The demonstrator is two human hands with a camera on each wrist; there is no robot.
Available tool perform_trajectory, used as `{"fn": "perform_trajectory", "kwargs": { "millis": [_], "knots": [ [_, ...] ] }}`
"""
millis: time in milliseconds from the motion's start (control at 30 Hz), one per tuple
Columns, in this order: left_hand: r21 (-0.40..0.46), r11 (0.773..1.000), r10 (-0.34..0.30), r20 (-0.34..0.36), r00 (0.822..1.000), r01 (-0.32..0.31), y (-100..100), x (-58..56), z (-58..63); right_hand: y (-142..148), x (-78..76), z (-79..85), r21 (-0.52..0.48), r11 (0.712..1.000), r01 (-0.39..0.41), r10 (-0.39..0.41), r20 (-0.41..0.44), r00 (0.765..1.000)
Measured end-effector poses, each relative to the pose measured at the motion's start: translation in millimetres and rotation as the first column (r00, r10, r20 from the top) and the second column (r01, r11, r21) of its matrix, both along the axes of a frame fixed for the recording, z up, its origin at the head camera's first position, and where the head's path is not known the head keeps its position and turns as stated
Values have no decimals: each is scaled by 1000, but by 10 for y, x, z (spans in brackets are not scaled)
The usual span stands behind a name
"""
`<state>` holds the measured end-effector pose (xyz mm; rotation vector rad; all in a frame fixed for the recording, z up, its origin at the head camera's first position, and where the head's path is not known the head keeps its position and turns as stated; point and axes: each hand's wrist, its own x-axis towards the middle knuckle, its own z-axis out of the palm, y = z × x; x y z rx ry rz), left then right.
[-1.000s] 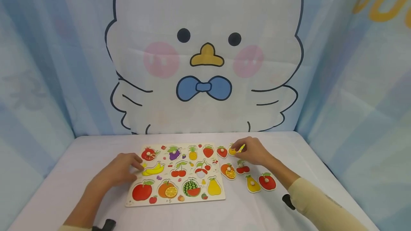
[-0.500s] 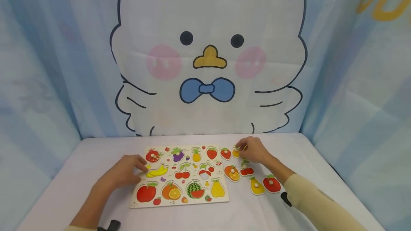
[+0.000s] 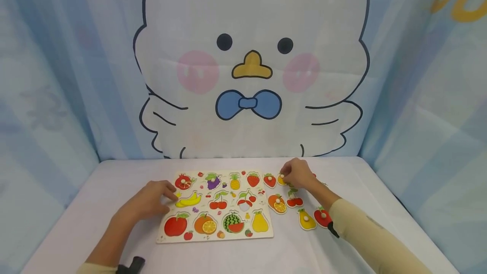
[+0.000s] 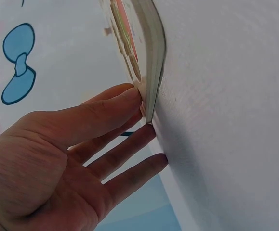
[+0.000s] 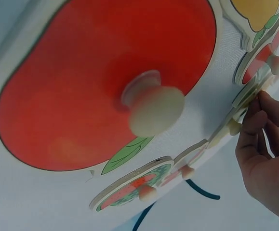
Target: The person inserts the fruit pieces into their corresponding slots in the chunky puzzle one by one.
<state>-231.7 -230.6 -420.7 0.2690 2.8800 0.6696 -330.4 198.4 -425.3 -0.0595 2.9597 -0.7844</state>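
Note:
A fruit puzzle board [image 3: 201, 238] lies on the table. Knobs show on its pomegranate piece [image 3: 184, 182] and grape piece [image 3: 212, 182]. My left hand [image 3: 152, 200] rests at the board's left edge, with fairly straight fingers and the thumb [image 4: 122, 103] touching that edge. At the board's upper right, my right hand [image 3: 300, 174] pinches at the small pineapple piece [image 3: 281, 180], partly hidden by the fingertips. Loose beside it are a strawberry piece [image 3: 269, 180], an orange piece [image 3: 277, 204], a cherry piece [image 3: 294, 198], a pear piece [image 3: 306, 220] and an apple piece [image 3: 321, 217].
The white table [image 3: 213, 261] has its right edge [image 3: 399, 204] beyond the right forearm. Behind the right hand, a watermelon piece [image 5: 137, 187] and other knobbed pieces lie on the cloth. A printed curtain [image 3: 251, 134] closes off the back.
The right hand's fingers have drawn closer over the pineapple piece, and yellow no longer shows between them. The left hand stays at the board edge. The whole view has shifted slightly.

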Motion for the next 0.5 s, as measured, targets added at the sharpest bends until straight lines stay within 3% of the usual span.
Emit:
{"fn": "perform_trajectory", "kwargs": {
  "millis": [500],
  "knots": [
    [12, 1000, 3, -13, 1000, -3, -8, -5, -17, -4, -38, 49, -19, 1000, 14, -15, -53, 998]
  ]
}}
